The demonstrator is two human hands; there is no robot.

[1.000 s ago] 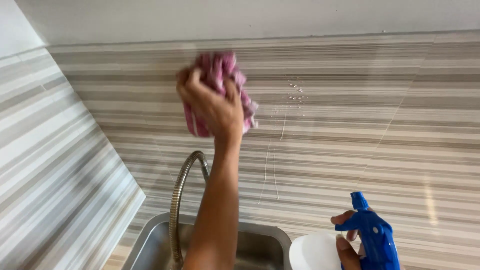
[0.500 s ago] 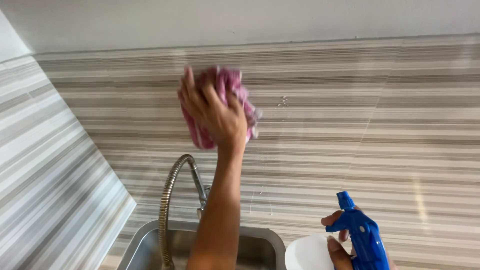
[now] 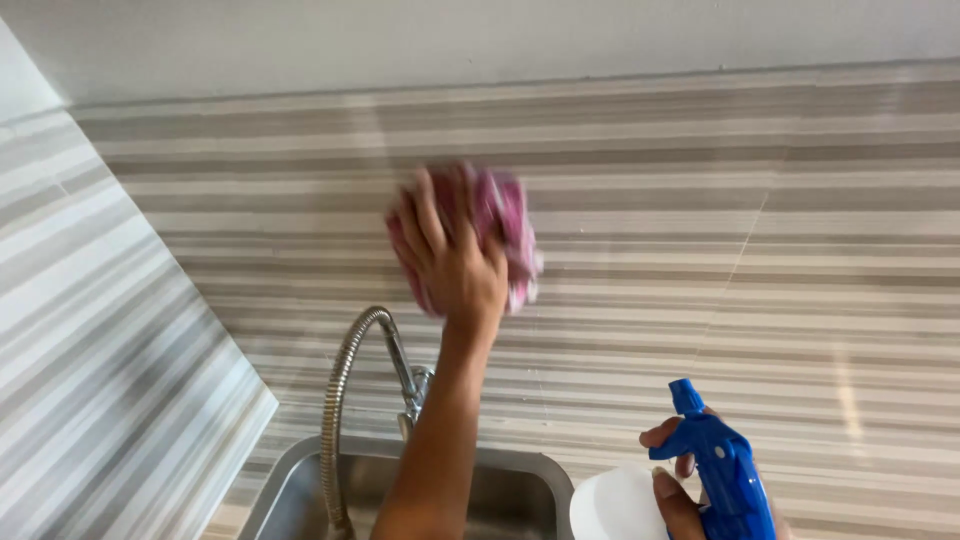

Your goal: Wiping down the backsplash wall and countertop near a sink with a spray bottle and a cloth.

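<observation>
My left hand is raised and presses a crumpled pink cloth flat against the striped grey and beige tiled wall. The cloth is blurred by motion. Low at the right, my right hand grips a spray bottle with a blue trigger head and a white body, held upright and away from the wall. Its nozzle points toward the wall.
A curved metal spring faucet rises beside my left forearm over a steel sink at the bottom. A second striped tiled wall closes in on the left, meeting the back wall at a corner. Plain white wall runs above the tiles.
My left hand has slid the cloth down and a little to the right across the tiles. The spray bottle in my right hand has stayed about where it was.
</observation>
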